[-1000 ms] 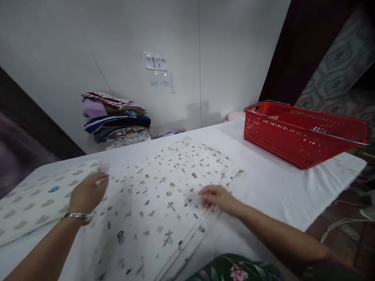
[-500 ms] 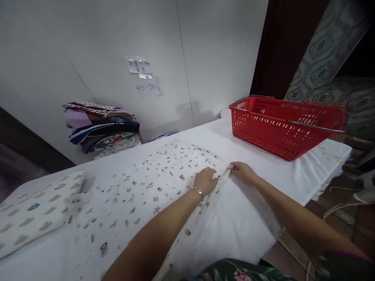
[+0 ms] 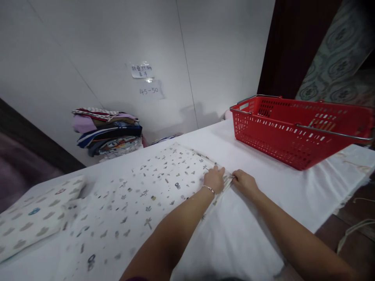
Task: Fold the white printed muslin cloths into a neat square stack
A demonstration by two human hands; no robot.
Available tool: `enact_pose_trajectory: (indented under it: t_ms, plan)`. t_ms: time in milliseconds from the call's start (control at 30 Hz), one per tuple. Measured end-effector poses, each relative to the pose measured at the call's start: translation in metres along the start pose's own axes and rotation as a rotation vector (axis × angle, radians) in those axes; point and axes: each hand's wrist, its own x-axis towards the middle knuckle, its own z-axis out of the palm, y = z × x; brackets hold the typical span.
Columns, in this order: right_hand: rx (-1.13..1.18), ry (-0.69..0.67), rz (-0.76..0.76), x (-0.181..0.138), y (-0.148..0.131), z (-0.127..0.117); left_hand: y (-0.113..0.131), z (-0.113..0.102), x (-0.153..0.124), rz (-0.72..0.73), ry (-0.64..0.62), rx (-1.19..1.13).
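Note:
A white cloth printed with small dark figures (image 3: 140, 199) lies flat on the white-covered table (image 3: 263, 203). My left hand (image 3: 214, 178), with a bracelet on the wrist, rests on the cloth's far right corner with its fingers curled onto the fabric. My right hand (image 3: 243, 181) sits just to the right of it and pinches the same corner edge. The two hands nearly touch.
A red plastic basket (image 3: 295, 128) with a metal handle stands at the table's right. A folded patterned cloth (image 3: 26, 218) lies at the left. A stack of folded fabrics (image 3: 108, 130) sits against the white wall, under paper notes (image 3: 146, 80).
My left hand has crossed from the cloth's left side to its far right corner. My right hand slid up the right edge to that same corner.

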Motion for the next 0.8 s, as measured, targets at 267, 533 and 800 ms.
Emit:
enact_pose_trajectory:
  t_ms: [267, 533, 800]
  plan:
    - [0.115, -0.054, 0.014, 0.0, 0.002, 0.0, 0.002, -0.037, 0.024, -0.084, 0.131, -0.066]
    - [0.168, -0.14, 0.044, 0.004, 0.007, -0.003, 0.027, -0.02, 0.022, 0.037, 0.046, -0.123]
    - [0.227, -0.133, 0.088, 0.006, 0.012, -0.001, 0.035, -0.003, 0.021, 0.067, 0.197, -0.24]
